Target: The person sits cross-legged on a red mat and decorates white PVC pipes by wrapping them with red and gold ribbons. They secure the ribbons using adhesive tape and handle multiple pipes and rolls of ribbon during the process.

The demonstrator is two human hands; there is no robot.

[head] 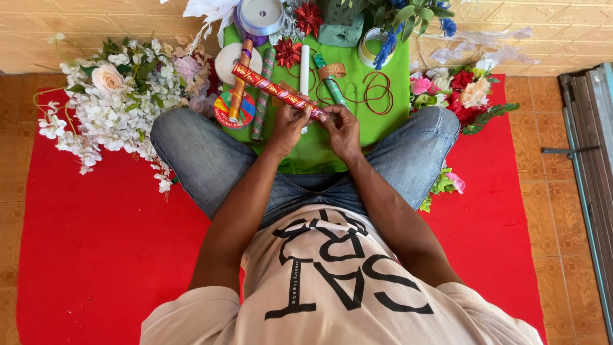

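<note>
I sit cross-legged on a red mat (96, 243) with a green cloth (383, 121) in front of my knees. My left hand (288, 124) and my right hand (341, 128) both grip the near end of a stick wrapped in red and gold patterned ribbon (268, 87). The stick slants up and to the left, away from my hands. My fingertips pinch its end close together. Other wrapped sticks lie on the cloth: an orange one (238, 89), a green-and-red one (262, 96), a white one (304, 67) and a green one (330, 83).
White and pink artificial flowers (112, 96) are heaped at left, red and pink ones (456, 92) at right. Ribbon spools (260, 16), red glitter flowers (308, 18), a tape roll (369, 48) and dark red cord (377, 92) lie at the cloth's far end. A metal door track (590, 160) runs along the right.
</note>
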